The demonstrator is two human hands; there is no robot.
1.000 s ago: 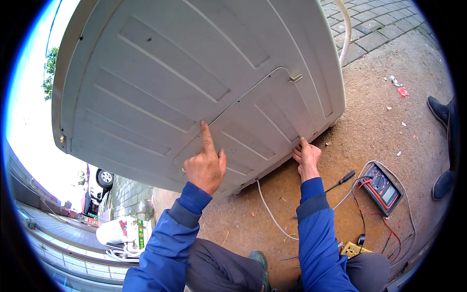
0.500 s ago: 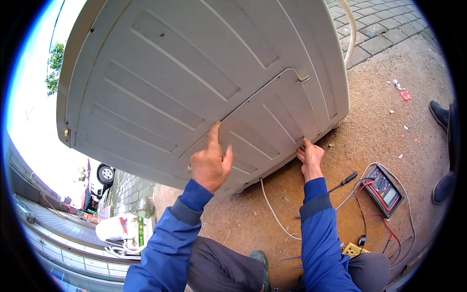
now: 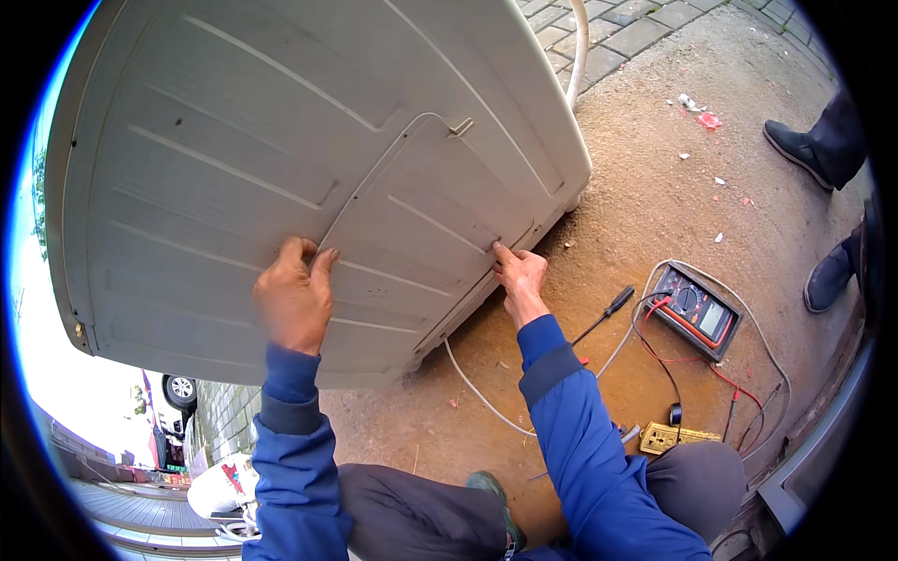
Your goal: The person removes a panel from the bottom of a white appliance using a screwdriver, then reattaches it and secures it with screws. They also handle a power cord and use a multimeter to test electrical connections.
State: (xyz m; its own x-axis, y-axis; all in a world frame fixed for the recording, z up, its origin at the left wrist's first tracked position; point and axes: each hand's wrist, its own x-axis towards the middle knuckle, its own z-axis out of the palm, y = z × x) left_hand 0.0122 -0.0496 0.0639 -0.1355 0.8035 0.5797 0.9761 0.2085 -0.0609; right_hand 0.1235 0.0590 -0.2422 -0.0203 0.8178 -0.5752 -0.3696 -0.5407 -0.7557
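A large off-white appliance casing (image 3: 234,112) with ribbed metal fills the upper left, an inset panel (image 3: 412,252) set in its lower part. My left hand (image 3: 295,290) has its thumb and bent fingers closed at this panel's upper seam. My right hand (image 3: 519,280) grips at the panel's lower edge, fingertips on the metal and some fingers curled beneath it. A white cable (image 3: 482,397) runs out from under the casing. Beside my right forearm lie a screwdriver (image 3: 613,309) and a multimeter (image 3: 692,310) with red and black leads.
A yellow power strip (image 3: 680,439) lies by my right knee. Another person's dark shoes (image 3: 795,150) stand at the right. A pale hose (image 3: 578,56) runs behind the casing near grey pavers (image 3: 645,28). A white sack (image 3: 220,486) and a parked car (image 3: 178,397) are at the lower left.
My left hand's pointing index finger has bent in at the seam. Both hands and the casing appear further left in view. My right hand stays at the lower edge.
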